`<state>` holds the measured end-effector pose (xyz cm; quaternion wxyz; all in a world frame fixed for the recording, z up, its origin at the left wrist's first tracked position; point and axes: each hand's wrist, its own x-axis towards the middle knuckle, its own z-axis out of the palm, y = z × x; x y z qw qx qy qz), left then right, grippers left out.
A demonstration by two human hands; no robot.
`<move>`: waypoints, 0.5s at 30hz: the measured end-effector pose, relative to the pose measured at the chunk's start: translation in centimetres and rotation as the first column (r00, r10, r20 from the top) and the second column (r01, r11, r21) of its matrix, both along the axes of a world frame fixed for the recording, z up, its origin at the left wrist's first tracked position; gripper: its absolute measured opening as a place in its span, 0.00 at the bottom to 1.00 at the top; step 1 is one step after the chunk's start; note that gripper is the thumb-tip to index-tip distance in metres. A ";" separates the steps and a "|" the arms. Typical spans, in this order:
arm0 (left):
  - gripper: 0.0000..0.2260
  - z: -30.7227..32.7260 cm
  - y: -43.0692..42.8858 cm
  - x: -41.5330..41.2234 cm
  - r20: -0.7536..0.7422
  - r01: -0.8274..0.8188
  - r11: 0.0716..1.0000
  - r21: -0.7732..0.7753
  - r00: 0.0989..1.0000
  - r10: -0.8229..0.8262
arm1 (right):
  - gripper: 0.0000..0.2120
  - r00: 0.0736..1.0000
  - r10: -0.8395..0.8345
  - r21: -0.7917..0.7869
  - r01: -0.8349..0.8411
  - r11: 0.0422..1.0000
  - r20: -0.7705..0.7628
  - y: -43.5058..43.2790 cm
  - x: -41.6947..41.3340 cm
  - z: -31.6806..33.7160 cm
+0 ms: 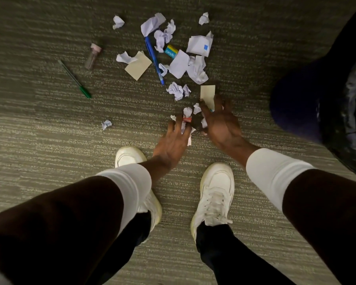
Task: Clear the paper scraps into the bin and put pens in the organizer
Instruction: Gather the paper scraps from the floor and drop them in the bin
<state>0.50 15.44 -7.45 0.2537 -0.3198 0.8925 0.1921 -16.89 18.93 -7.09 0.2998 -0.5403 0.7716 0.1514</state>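
Observation:
Crumpled white paper scraps (195, 66) lie scattered over the grey carpet ahead of me. A blue pen (154, 59) rests among them and a green pen (75, 79) lies apart to the left. My left hand (174, 140) and my right hand (222, 122) reach down side by side, fingers spread over a small cluster of scraps (187, 112) and a little red item (187, 119). The right fingertips touch a yellow sticky note (207, 93). Neither hand has closed on anything. A dark bin (317, 103) with a black liner stands at the right.
A second yellow sticky note (138, 65), a teal and yellow eraser (171, 52) and a small clear tube with a pink cap (93, 56) lie among the scraps. One stray scrap (106, 124) sits left of my hands. My white shoes (214, 194) stand just behind them.

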 end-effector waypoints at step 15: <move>0.20 1.1 -1.8 -0.1 -0.106 -0.402 0.881 0.249 0.893 0.437 | 0.09 0.803 -0.506 -0.130 0.565 0.815 0.316 -0.3 -1.2 -0.5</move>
